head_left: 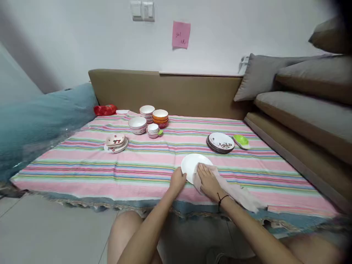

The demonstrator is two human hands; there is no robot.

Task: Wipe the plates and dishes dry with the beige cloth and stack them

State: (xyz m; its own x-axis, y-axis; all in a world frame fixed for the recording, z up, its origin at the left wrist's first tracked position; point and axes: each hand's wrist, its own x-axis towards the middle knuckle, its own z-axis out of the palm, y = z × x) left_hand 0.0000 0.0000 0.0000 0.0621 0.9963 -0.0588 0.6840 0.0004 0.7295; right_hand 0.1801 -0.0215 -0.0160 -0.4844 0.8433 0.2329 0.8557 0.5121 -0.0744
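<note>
A white plate [189,165] is in front of me, over the near part of the striped cloth. My left hand [178,179] grips its left edge, thumb on the rim and fingers curled beneath. Across the plate's right side, my right hand [208,181] presses a pale pink cloth [242,196] flat, its fingers stretched out on top of it. The cloth's loose end trails to the right under my wrist. Beyond the plate to the right lies a stack of dark-rimmed patterned plates [220,141], beside a green leaf-shaped dish [241,141].
Patterned bowls [137,125], orange bowls [160,115] and small white dishes [153,129] stand at the back left. A squarish bowl [115,140] rests on plates nearer left. Grey-brown cushions [305,106] line the right side; a blue cover [60,113] lies left.
</note>
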